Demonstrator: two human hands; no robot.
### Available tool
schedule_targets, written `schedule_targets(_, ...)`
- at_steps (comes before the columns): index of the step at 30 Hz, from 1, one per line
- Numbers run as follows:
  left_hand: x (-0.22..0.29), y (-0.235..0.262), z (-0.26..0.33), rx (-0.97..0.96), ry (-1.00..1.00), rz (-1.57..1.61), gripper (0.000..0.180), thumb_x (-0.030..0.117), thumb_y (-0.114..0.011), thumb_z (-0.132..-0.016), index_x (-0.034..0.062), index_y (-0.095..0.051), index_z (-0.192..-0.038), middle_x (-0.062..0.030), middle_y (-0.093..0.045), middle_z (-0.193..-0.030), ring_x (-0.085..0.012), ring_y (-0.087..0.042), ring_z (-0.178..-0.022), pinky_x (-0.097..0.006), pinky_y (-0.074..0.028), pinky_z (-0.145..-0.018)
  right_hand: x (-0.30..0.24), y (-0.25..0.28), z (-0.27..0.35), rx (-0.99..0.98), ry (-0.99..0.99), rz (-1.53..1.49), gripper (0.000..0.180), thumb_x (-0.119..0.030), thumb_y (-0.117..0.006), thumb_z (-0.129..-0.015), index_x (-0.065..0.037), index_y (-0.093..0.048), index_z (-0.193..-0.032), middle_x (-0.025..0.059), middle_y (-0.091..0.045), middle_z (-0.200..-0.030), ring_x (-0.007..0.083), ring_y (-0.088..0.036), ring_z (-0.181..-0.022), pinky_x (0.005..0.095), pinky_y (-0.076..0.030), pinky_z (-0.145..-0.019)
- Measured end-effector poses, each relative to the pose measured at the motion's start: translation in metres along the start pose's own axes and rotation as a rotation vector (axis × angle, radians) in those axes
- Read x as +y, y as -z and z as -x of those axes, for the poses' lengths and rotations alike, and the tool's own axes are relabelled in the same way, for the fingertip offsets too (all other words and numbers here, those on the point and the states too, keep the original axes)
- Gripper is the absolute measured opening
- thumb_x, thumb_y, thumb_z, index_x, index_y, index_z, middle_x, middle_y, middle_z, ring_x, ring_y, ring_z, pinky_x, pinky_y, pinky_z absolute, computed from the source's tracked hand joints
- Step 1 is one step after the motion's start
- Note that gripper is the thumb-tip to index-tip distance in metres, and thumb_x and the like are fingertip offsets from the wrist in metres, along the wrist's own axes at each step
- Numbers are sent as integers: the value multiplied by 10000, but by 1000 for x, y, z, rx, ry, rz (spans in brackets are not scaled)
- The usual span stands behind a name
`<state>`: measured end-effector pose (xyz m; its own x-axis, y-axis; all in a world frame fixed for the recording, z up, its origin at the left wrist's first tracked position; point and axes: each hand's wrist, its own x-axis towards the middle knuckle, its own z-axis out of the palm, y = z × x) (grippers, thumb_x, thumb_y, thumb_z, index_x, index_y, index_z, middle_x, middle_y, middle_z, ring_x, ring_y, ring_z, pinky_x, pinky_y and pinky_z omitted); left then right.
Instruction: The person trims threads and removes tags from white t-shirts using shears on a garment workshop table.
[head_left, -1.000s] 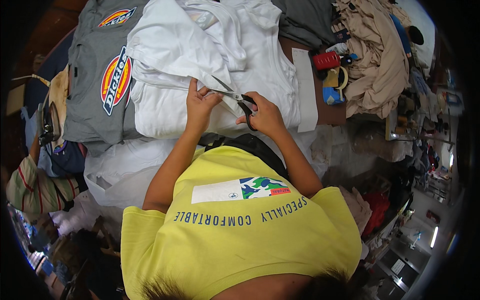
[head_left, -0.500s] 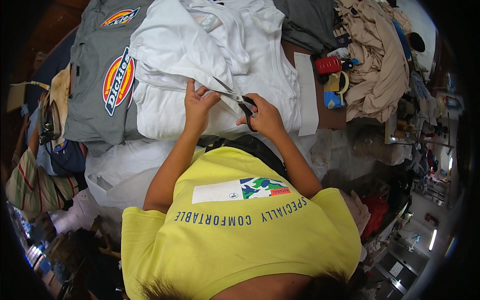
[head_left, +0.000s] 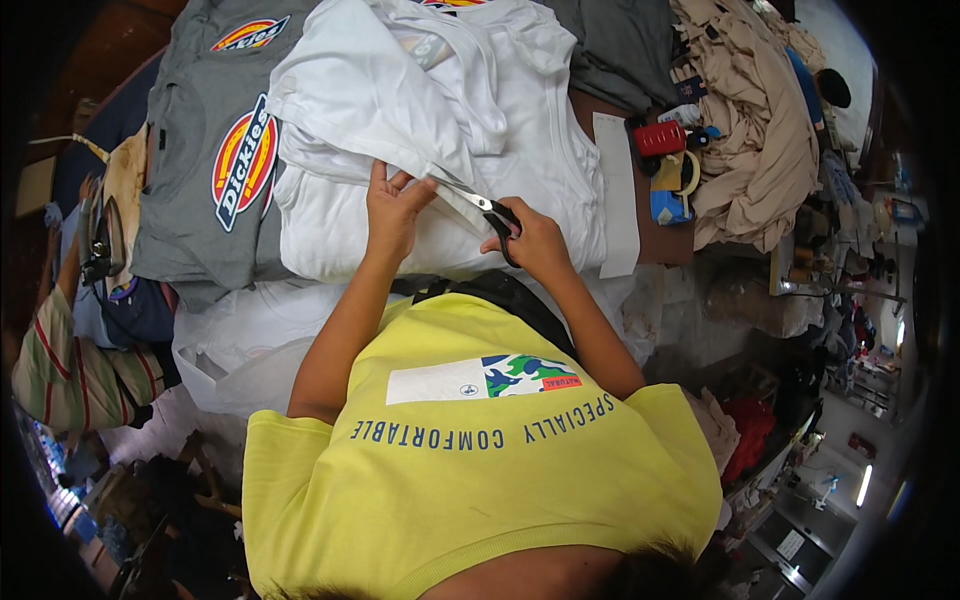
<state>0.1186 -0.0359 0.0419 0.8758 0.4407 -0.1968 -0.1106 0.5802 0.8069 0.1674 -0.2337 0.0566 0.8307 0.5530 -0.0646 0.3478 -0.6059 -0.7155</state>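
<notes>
My right hand [head_left: 535, 243] grips black-handled scissors [head_left: 478, 203], whose blades point up and left into a pile of white shirts [head_left: 440, 120]. My left hand [head_left: 393, 213] presses on the white fabric just left of the blades and pinches a fold of it. The white pile lies on the table in front of me, at the top middle of the head view.
Grey shirts with a red and yellow logo [head_left: 215, 170] lie left of the white pile. A white paper strip [head_left: 617, 195], a red spool [head_left: 660, 138] and a yellow tape holder [head_left: 672, 180] sit to the right, beside beige cloth [head_left: 750, 120]. A striped garment [head_left: 70, 370] is at the left.
The scissors and both hands have stayed on the white fabric, shifting only slightly; the left hand has crept a little along the fold.
</notes>
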Motion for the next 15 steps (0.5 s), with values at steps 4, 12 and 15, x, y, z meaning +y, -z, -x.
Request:
schedule_targets(4, -2, 3, 1, -25, -31, 18, 653, -82, -632, -750, 51, -316, -1306, -145, -583, -1058, -178, -607, -897, -270, -513, -756, -32, 11, -14, -62, -70, 51, 696, -350, -852, -499, -108, -546, -1075, 75, -590, -795, 204, -550, -622, 312, -452, -605)
schedule_targets(12, 4, -2, 3, -16, -41, -20, 627, -66, -630, -764, 53, -326, -1299, -138, -587, -1046, -172, -607, -882, -273, -511, -759, -18, 3, -17, -61, -42, 26, 612, -340, -844, -551, -91, -559, -1031, 89, -555, -648, 223, -546, -553, 310, -443, -552)
schedule_targets(15, 6, 2, -2, 36, 13, 40, 599, -48, -629, -775, 57, -336, -1287, -132, -590, -1041, -171, -606, -881, -285, -512, -760, -8, -1, -14, -59, -63, 14, 589, -334, -840, -564, -85, -561, -1020, 89, -545, -623, 233, -543, -542, 310, -442, -544)
